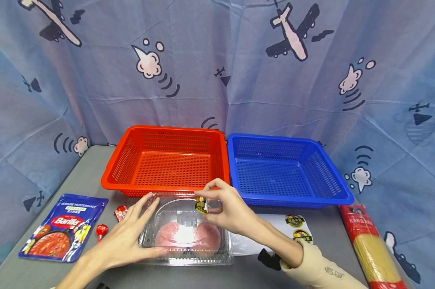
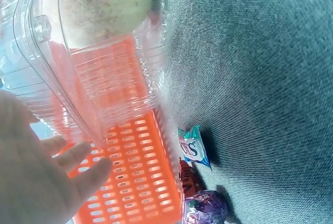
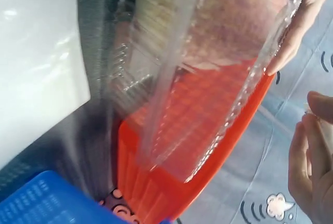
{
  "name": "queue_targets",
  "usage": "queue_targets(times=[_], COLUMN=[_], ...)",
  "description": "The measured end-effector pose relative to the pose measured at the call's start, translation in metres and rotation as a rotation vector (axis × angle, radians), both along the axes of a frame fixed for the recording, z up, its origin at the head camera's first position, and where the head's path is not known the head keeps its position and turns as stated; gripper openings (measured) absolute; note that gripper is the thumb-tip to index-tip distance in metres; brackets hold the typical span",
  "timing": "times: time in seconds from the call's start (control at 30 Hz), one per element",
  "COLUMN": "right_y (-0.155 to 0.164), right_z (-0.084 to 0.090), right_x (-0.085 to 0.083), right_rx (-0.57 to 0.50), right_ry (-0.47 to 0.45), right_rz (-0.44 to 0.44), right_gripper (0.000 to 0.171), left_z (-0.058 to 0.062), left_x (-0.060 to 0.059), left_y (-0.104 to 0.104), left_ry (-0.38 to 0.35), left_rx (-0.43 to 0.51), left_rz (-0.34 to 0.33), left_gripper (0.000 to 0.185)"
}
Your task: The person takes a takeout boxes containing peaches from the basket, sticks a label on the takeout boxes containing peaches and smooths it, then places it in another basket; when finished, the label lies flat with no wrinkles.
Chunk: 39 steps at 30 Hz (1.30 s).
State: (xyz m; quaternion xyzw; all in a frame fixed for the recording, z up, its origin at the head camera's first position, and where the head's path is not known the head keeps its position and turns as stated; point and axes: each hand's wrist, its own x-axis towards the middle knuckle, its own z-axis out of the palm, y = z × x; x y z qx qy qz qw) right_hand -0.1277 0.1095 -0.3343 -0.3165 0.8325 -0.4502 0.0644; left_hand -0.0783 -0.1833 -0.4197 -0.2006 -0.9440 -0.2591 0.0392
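Observation:
A clear plastic clamshell box (image 1: 188, 257) with pinkish round fruit (image 1: 207, 237) inside sits on the grey table; its lid looks closed. My left hand (image 1: 132, 235) rests along the box's left side, thumb near the front edge and fingers spread toward the back corner. In the left wrist view, those fingers (image 2: 95, 178) are fairly straight beside the plastic. Above the lid's right part, my right hand (image 1: 231, 206) pinches a black and gold sticker (image 1: 201, 205) between thumb and fingers. A white sticker sheet (image 1: 246, 244) lies right of the box, partly under the right forearm.
Behind the box stand a red basket (image 1: 166, 186) and a blue basket (image 1: 293, 199). To the left lie a Barilla sauce pouch (image 1: 63, 228), a red lollipop (image 1: 101, 230) and a wrapped candy (image 1: 121, 212). A pasta pack (image 1: 374, 253) lies at the right edge.

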Motion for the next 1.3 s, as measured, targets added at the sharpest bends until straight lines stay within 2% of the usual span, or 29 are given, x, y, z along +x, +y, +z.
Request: queue_targets(times=[0.17,0.4,0.6,0.73,1.0,1.2,1.3], right_y=[-0.023,-0.045,-0.055,-0.059,-0.065,-0.068,-0.068], right_z=[0.003,-0.002,-0.007,-0.010,-0.014,-0.017,-0.019], right_x=[-0.007,-0.013,-0.013,-0.011,-0.010,-0.006,-0.004], right_rx=[0.131,0.291,0.289,0.282,0.211,0.220,0.233], right_ry=[0.087,0.057,-0.042,-0.061,-0.068,-0.059,-0.064], right_rz=[0.029,0.041,0.059,0.038,0.034,-0.019,-0.045], right_gripper=[0.057,0.058,0.061,0.059,0.053,0.053,0.053], left_z=[0.001,0.002,0.003,0.002,0.004,0.005,0.006], left_x=[-0.001,0.000,0.001,0.000,0.002,0.004,0.006], left_y=[0.000,0.001,0.002,0.001,0.002,0.003,0.003], left_ry=[0.001,-0.005,-0.014,0.000,0.025,0.063,0.108], left_rx=[-0.004,-0.013,-0.021,-0.023,-0.054,-0.094,-0.091], left_rz=[-0.002,0.001,0.004,0.002,-0.042,-0.089,-0.131], left_gripper=[0.116,0.112,0.111,0.108,0.072,0.060,0.055])
